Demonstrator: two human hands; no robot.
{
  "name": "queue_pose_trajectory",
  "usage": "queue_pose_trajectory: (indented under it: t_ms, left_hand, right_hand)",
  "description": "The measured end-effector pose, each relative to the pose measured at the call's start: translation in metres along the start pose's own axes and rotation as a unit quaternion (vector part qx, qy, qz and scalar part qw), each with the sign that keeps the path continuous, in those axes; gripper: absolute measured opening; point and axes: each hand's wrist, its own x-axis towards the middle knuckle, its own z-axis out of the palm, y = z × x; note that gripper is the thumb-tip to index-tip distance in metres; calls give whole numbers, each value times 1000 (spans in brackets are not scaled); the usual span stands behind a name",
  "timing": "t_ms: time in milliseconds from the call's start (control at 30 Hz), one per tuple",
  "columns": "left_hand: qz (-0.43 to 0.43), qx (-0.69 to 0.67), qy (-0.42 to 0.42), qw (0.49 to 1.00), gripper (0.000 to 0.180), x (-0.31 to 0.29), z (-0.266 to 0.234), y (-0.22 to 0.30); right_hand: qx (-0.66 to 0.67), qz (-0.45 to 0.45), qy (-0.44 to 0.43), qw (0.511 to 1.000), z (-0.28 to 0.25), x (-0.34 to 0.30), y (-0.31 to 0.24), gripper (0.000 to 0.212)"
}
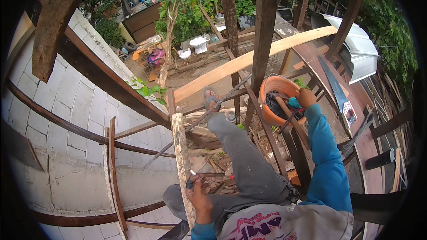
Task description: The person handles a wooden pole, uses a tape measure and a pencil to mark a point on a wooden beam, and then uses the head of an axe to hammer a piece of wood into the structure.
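Observation:
My left hand (199,199) is closed beside a pale, weathered wooden post (181,164), a short white cigarette (192,172) held between its fingers. Something black wraps one finger. My right hand (306,98) reaches to the far right rim of an orange bucket (269,118), its fingers curled down next to a teal item (294,102). What those fingers grip is hidden. Inside the bucket lie dark material and a wooden handle (283,107).
Dark timber posts (262,31) and a curved pale plank (249,60) frame the space. A handsaw (333,84) rests on a reddish board (318,66) at right. My sandalled foot (211,98) perches on framing above scattered wood. A white block wall (66,93) stands left.

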Motion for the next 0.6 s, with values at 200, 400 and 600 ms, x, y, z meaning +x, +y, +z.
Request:
queue_pose_trajectory:
  t_ms: [200,400,600]
  left_hand:
    - [-29,43,4,999,15,4,-17,-9]
    - [-8,62,-23,998,18,-4,-17,-7]
    - [-2,74,-11,997,20,-7,-29,-6]
  right_hand:
    - [87,-166,-40,982,8,15,-27,27]
    - [33,-217,-155,963,3,11,-53,42]
    - [123,-241,-104,957,0,12,-53,54]
